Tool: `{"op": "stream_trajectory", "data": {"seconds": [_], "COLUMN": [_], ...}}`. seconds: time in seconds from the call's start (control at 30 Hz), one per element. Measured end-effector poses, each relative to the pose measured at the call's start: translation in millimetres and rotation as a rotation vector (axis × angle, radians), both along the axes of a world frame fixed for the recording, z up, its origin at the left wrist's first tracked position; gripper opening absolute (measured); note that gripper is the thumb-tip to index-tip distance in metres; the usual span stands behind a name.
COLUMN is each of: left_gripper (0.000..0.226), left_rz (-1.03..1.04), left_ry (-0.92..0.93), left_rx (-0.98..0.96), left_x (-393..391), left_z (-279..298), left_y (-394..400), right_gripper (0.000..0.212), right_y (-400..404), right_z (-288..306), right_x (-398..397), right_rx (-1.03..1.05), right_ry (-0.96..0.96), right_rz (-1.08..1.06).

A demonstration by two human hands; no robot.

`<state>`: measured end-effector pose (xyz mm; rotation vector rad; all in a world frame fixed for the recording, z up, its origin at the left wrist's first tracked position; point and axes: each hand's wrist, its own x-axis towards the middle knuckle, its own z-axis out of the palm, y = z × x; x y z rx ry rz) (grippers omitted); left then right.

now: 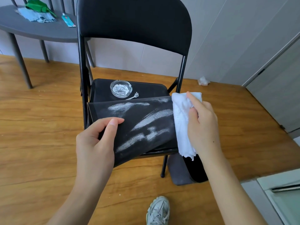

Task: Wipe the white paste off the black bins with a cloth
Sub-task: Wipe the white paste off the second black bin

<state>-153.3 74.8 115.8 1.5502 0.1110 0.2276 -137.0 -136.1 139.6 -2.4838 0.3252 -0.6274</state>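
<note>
A black bin lies on its side across the front of a black folding chair's seat. Its upturned wall carries several streaks of white paste. My left hand grips the bin's near left edge, thumb on top. My right hand presses a bunched white cloth against the bin's right end. A second dark bin lies on the floor under the chair's right front corner, partly hidden by my right forearm.
A glass dish of white paste and a small spoon sit on the seat behind the bin. A grey table at far left holds cloths and a tube. A crumpled tissue lies by the wall; my shoe is below.
</note>
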Motion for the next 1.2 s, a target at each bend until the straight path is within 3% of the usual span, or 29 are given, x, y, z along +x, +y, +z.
{"op": "stream_trajectory", "data": {"seconds": [0.17,0.23,0.3,0.43,0.53,0.73,0.8,0.87,0.9,0.93,1.0,1.07,1.1,1.2], "left_gripper": [0.023,0.023,0.023,0.024,0.024,0.025,0.025,0.025,0.025,0.024,0.024,0.023,0.023,0.023], "left_rz": [0.001,-0.001,-0.001,0.011,0.014,0.008,0.009,0.011,0.013,0.015,0.013,0.006,0.003,-0.004], "left_ry": [-0.006,-0.004,-0.002,0.001,-0.002,-0.012,-0.007,-0.004,-0.004,0.0,0.016,0.031,0.034,0.026], "left_rx": [0.009,0.015,0.02,0.016,0.007,0.035,0.031,0.027,0.024,0.018,-0.003,-0.021,-0.022,-0.005], "left_x": [-0.1,-0.4,-0.6,1.6,2.6,-0.7,0.0,1.2,1.9,2.3,2.4,1.6,1.1,0.2], "left_z": [-0.1,-0.6,-0.9,-2.1,-2.5,-1.4,-1.5,-1.3,-1.4,-1.6,-2.3,-2.6,-2.2,0.0], "left_y": [0.5,0.6,1.0,3.7,3.9,2.9,3.7,4.0,3.9,4.0,4.1,4.5,4.7,5.3], "right_gripper": [0.048,0.031,0.011,0.018,0.015,0.012,0.021,0.019,0.017,0.012,0.002,0.008,0.018,0.065], "right_y": [4.1,1.1,-5.2,-8.1,-4.0,4.2,8.6,14.4,16.8,18.0,17.4,12.9,7.4,4.9], "right_z": [5.3,2.8,2.9,5.4,5.1,12.4,21.6,41.6,54.4,67.2,87.7,95.7,95.7,90.5], "right_x": [4.8,6.7,7.3,-1.8,-5.6,-4.6,-11.1,-23.3,-30.1,-36.5,-42.4,-36.1,-24.3,11.2], "right_rx": [0.036,0.058,0.244,0.534,0.609,0.599,0.347,-0.002,-0.068,-0.045,0.224,0.608,0.693,0.379], "right_ry": [0.155,0.081,0.006,-0.06,-0.046,-0.048,-0.064,-0.155,-0.212,-0.268,-0.336,-0.292,-0.2,0.121], "right_rz": [-0.006,-0.041,-0.08,-0.021,0.02,0.078,0.097,0.121,0.145,0.181,0.304,0.416,0.398,0.276]}}
